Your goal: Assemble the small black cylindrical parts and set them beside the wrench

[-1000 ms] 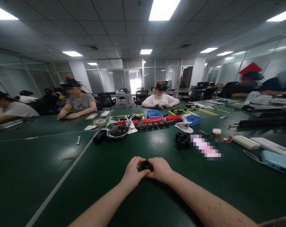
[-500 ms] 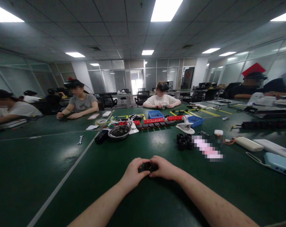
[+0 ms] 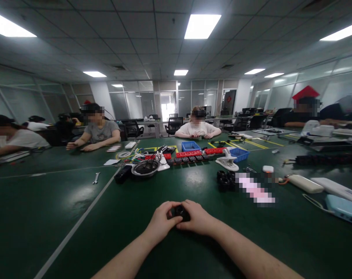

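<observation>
A small round black part (image 3: 180,211) sits between my two hands, low over the green table (image 3: 135,197). My left hand (image 3: 163,217) grips its left side with thumb and fingers. From the right, my right hand (image 3: 197,217) is curled round the same part, and its fingertips nearly meet those of my left hand. Much of the part is hidden by the fingers. Beyond my right hand stands a cluster of black round parts (image 3: 225,180), beside a blurred pink strip (image 3: 256,188).
A round metal-rimmed dish (image 3: 145,168), red strips (image 3: 188,153), a white clamp-like stand (image 3: 227,161) and blue baskets (image 3: 191,146) (image 3: 239,154) lie farther back. A wrench (image 3: 96,178) is at the left, a light blue case (image 3: 343,207) at the right. People sit around the table.
The view has tilted up a little, so the table things appear lower. Both hands still hold the black part, with the fingers slightly shifted and the part turned a little.
</observation>
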Motion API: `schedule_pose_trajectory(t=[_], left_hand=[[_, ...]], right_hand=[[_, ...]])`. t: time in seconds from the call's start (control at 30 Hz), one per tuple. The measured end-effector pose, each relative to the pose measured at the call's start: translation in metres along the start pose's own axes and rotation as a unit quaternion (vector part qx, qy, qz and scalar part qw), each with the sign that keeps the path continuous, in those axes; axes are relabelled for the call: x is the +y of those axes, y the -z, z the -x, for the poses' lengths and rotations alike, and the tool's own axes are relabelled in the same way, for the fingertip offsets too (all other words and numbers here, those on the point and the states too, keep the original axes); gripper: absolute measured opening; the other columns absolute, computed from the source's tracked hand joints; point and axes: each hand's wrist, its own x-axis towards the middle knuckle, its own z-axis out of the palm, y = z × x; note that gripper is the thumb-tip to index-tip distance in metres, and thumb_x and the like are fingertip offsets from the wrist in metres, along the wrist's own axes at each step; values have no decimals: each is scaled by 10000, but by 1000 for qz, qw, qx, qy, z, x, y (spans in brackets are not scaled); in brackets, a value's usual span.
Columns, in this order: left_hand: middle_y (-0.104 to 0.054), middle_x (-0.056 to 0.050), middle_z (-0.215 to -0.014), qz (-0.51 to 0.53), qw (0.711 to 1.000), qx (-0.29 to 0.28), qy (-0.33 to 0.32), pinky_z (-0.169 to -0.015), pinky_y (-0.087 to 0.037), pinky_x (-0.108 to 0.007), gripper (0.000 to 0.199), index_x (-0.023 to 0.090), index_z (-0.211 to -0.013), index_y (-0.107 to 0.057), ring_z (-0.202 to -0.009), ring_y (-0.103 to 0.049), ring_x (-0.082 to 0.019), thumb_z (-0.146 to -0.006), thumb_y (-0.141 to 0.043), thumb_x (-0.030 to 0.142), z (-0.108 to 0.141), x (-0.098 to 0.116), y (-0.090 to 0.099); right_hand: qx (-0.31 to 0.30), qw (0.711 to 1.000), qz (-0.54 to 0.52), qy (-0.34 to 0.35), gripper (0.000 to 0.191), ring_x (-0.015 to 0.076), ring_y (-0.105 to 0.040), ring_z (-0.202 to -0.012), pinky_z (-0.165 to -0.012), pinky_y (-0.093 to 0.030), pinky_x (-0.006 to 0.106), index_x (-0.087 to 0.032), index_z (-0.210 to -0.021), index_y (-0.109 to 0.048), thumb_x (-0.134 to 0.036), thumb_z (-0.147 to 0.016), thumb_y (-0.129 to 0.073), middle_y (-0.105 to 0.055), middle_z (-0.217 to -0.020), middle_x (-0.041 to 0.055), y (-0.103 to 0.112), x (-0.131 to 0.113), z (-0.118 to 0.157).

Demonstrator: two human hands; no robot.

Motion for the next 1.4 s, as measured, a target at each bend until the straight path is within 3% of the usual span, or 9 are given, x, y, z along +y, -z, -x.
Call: schedule_pose_trajectory(t=[0.17, 0.3, 0.53, 0.67, 0.77, 0.87, 1.03, 1.27, 1.4], left_hand=[[-548, -51, -1039, 5, 1000, -8, -10, -719, -405, -273, 362, 220, -1032, -587, -928, -492, -204, -671, -612, 239, 1, 3, 4], [-570, -30, -898, -13, 1000, -9, -8, -692, -398, -276, 334, 217, -984, -610, -808, -511, -186, -651, -620, 240, 1, 4, 2], [-563, -26, -830, -44, 994, 73, 70, -587, -368, -260, 331, 174, -961, -598, -639, -469, -153, -640, -611, 250, -2, 7, -6], [-562, -26, -847, -40, 995, 74, 48, -611, -380, -264, 323, 180, -975, -589, -658, -471, -155, -659, -602, 244, -1, 6, -8], [-555, -13, -817, -27, 999, 34, 5, -632, -391, -260, 345, 205, -1025, -581, -659, -466, -147, -680, -584, 216, 0, 4, -6], [-568, -22, -883, -9, 1000, 7, -13, -674, -401, -263, 367, 214, -1061, -570, -702, -485, -147, -694, -574, 206, 0, 2, -2], [-570, -24, -881, -7, 1000, -10, -17, -669, -393, -263, 369, 211, -1049, -581, -709, -488, -152, -681, -588, 218, 0, 3, 0], [-540, -14, -819, -31, 997, 51, 54, -607, -372, -254, 324, 175, -949, -586, -645, -457, -141, -631, -621, 229, 0, 6, -10], [-540, -22, -842, -23, 998, 44, 38, -635, -385, -262, 298, 169, -929, -581, -674, -462, -148, -639, -617, 221, 1, 5, -9]], right_hand=[[-73, 991, -110, 0, 192, 118, -497, -667, -572, -370, 204, -161, -799, -568, -217, -633, -647, -540, -748, -17, 6, 20, -2], [-60, 991, -112, -35, 249, 106, -483, -631, -523, -338, 189, -163, -753, -538, -266, -587, -693, -545, -708, -34, 3, 18, -2], [59, 984, 138, -99, 262, 205, -528, -709, -642, -349, 308, -152, -773, -526, -379, -652, -579, -596, -749, 63, -9, -15, -5], [82, 983, 136, -89, 397, 247, -521, -787, -712, -346, 364, -152, -813, -548, -497, -621, -590, -594, -817, 86, -10, -13, -4], [43, 997, 48, -35, 508, 230, -508, -846, -721, -364, 332, -179, -964, -549, -493, -577, -649, -575, -919, 68, -3, -1, -3], [-30, 998, -38, 30, 381, 186, -513, -831, -708, -376, 277, -190, -948, -578, -364, -619, -666, -579, -895, 27, 5, 12, -4], [-83, 989, -119, -2, 231, 110, -496, -637, -535, -348, 193, -154, -794, -571, -283, -629, -669, -562, -707, -29, 6, 20, -6], [16, 991, 117, -55, 468, 190, -539, -664, -606, -356, 283, -164, -738, -560, -603, -579, -590, -596, -712, 42, -4, -2, -7], [30, 989, 138, -50, 509, 238, -548, -744, -699, -361, 348, -155, -783, -567, -623, -584, -573, -603, -771, 70, -1, -8, -5]])
